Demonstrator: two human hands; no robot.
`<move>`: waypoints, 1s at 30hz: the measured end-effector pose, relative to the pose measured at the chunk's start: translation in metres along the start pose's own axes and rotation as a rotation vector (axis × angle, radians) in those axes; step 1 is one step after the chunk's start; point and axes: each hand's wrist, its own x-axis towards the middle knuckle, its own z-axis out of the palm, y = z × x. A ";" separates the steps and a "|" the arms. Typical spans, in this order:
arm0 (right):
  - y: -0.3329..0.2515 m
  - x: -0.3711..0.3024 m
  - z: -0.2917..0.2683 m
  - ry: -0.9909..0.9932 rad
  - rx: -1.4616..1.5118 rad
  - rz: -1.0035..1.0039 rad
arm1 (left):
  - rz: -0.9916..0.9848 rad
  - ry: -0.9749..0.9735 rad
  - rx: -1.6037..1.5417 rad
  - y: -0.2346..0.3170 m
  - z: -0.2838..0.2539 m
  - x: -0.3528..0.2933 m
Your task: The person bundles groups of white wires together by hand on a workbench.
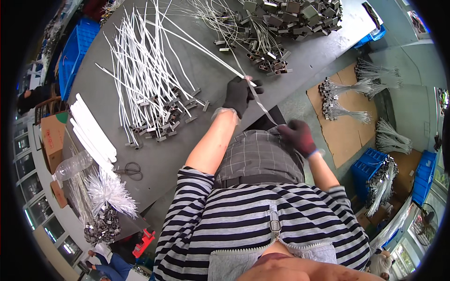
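Note:
My left hand (238, 96), in a dark glove, is closed at the table's near edge on the end of a long white sleeve (201, 48). One fingertip shows bare. A thin grey flat wire (265, 110) runs from the pile of metal-ended wires down past this hand to my right hand (298, 136). That hand, in a dark and reddish glove, is closed on the wire's lower end beside my lap. White-sleeved wires with small metal end pieces (157, 89) lie fanned out on the grey table (187, 124), left of my left hand.
Bare wires with blocky metal ends (300, 16) are heaped at the far right. Leftward lie white tubes (91, 133), scissors (132, 171), a plastic bottle (72, 166) and a white tie bundle (110, 192). Cardboard (344, 136) with wire bundles and a blue crate (370, 164) stand right.

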 end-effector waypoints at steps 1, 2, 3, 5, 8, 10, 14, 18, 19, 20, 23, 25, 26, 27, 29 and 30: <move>0.030 -0.016 -0.005 -0.031 0.229 0.218 | 0.003 -0.001 -0.001 -0.003 0.004 0.003; 0.059 -0.033 -0.012 -0.070 0.456 0.434 | 0.068 0.015 -0.129 -0.008 0.005 0.006; 0.086 -0.050 -0.021 -0.088 0.628 0.575 | 0.129 0.029 -0.257 -0.011 0.005 0.008; 0.159 -0.092 -0.026 0.099 0.772 0.782 | 0.294 0.057 -0.159 0.000 0.006 -0.001; 0.195 -0.135 -0.022 0.152 0.758 0.864 | 0.615 0.136 0.033 0.036 -0.002 -0.029; 0.194 -0.135 -0.011 0.164 0.761 0.843 | 0.631 0.150 0.048 0.054 0.000 -0.042; 0.174 -0.113 -0.011 0.112 0.770 0.749 | 0.750 0.173 0.109 0.076 -0.002 -0.061; 0.167 -0.098 -0.026 0.032 0.700 0.675 | 0.895 0.260 0.024 0.096 -0.012 -0.067; 0.166 -0.096 -0.029 0.038 0.708 0.689 | 0.827 0.218 0.098 0.097 -0.016 -0.067; 0.156 -0.093 -0.033 0.041 0.707 0.691 | 0.757 0.172 0.173 0.098 -0.019 -0.064; 0.089 -0.071 -0.039 0.010 0.687 0.537 | 0.567 0.011 0.291 0.077 -0.034 -0.046; 0.038 -0.040 -0.025 0.046 0.637 0.414 | 0.364 -0.217 0.368 0.041 -0.023 -0.047; 0.019 -0.026 -0.017 0.076 0.598 0.344 | 0.268 -0.321 0.349 0.023 -0.010 -0.052; 0.001 -0.021 -0.015 0.083 0.602 0.348 | 0.264 -0.328 0.352 0.024 -0.007 -0.053; -0.031 -0.016 -0.020 0.029 0.712 0.281 | 0.259 -0.304 0.414 0.033 0.001 -0.056; -0.035 -0.015 -0.022 0.030 0.713 0.281 | 0.258 -0.305 0.414 0.039 0.002 -0.058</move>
